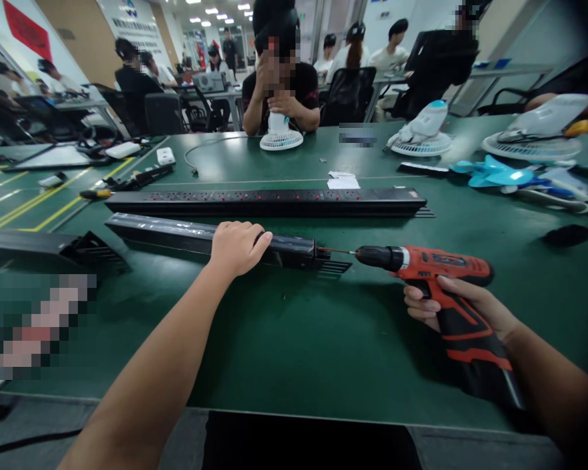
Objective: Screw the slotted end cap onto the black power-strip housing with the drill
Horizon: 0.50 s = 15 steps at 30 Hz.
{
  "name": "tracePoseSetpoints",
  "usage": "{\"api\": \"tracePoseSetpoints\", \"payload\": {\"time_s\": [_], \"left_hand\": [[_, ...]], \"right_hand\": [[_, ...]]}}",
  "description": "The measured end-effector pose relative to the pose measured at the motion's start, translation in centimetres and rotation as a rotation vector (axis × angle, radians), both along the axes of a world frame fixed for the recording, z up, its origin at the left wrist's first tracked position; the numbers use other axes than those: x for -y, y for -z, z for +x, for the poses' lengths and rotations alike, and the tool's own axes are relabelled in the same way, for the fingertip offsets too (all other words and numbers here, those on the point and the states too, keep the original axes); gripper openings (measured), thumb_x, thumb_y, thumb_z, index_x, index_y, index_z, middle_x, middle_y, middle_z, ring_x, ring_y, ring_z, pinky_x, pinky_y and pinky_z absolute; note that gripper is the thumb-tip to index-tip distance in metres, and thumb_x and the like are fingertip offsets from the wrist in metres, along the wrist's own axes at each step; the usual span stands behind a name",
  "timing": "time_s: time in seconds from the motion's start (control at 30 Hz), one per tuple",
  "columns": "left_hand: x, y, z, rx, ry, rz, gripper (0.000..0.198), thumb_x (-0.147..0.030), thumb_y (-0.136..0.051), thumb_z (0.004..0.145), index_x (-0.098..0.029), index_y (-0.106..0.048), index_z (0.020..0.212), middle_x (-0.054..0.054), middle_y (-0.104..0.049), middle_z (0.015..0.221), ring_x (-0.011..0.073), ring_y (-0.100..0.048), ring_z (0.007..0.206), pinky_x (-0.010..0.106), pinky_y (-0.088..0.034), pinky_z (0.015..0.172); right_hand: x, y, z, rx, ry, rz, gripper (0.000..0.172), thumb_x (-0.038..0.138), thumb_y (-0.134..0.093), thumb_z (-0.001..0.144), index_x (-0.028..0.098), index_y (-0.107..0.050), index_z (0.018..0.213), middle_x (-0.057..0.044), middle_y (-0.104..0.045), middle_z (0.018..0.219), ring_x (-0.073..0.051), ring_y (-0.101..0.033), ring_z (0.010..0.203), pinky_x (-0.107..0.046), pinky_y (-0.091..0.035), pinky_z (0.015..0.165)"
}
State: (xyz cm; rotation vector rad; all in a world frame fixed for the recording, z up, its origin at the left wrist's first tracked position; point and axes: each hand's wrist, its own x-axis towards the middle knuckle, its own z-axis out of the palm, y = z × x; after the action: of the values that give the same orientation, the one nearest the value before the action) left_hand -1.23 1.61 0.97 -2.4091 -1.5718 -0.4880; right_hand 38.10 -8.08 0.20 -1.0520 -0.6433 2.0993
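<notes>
My right hand (451, 303) is wrapped round the grip of an orange and black cordless drill (448, 262), a finger at its trigger. The drill's long thin bit points left and meets, or nearly meets, the right end of a long black bar-shaped housing (171, 230); exact contact is too small to tell. My left hand (238, 248) grips that housing from above near its right half, fingers over the far side and thumb along the top. Slotted black fins (336, 266) show at the housing's right end. Just behind lies a long black power strip (274, 199) with red dots along it.
A screwdriver (95, 194) lies left of the strip. Another black housing (24, 245) is at the left edge. White fan parts (421, 134) and blue fan blades (494, 173) lie at the right. Opposite, a person holds a white fan (280, 138).
</notes>
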Motion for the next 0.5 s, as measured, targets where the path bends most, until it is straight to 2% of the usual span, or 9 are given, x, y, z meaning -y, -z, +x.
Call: {"api": "tracePoseSetpoints", "payload": {"time_s": [0.23, 0.5], "left_hand": [[-0.10, -0.06, -0.20, 0.055, 0.025, -0.064, 0.051, -0.051, -0.036, 0.106, -0.022, -0.077, 0.105, 0.010, -0.079, 0.110, 0.0320, -0.069, 0.106, 0.046, -0.044, 0.095], [0.01, -0.50, 0.13, 0.121, 0.012, -0.102, 0.052, -0.050, -0.036, 0.104, -0.022, -0.080, 0.100, 0.008, -0.081, 0.097, 0.0301, -0.071, 0.096, 0.046, -0.045, 0.092]], "right_hand": [[-0.07, -0.15, -0.08, -0.025, 0.003, -0.051, 0.028, 0.042, -0.056, 0.058, 0.024, -0.056, 0.080, 0.004, -0.048, 0.053, -0.010, -0.039, 0.047, -0.018, -0.041, 0.037], [-0.07, -0.37, -0.25, -0.029, 0.056, -0.081, 0.031, 0.036, -0.056, 0.057, 0.025, -0.055, 0.087, 0.003, -0.052, 0.061, -0.009, -0.039, 0.047, -0.019, -0.042, 0.037]]}}
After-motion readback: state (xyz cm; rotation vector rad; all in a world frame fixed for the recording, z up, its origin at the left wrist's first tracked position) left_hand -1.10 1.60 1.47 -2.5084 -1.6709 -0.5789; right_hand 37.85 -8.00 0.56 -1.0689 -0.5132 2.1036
